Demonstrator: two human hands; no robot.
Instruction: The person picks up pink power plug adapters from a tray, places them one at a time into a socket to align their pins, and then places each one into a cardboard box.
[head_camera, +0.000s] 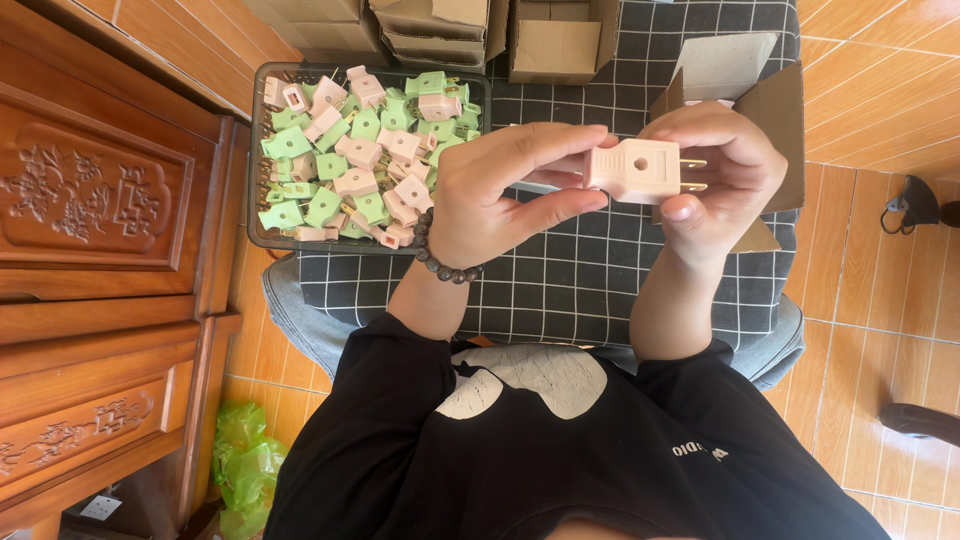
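Both hands grip pink plug (634, 170): left hand (500, 195) pinches body, right hand (720, 175) curled round prong end. Tray (262, 238) of plugs beside left hand.

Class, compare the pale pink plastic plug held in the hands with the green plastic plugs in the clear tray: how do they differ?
The pale pink plastic plug is held up by the left hand and right hand; the green plastic plugs lie heaped in the clear tray. The held plug is pink, those are green. Its two metal prongs show plainly; theirs are mostly hidden in the heap. All share the same blocky shape.
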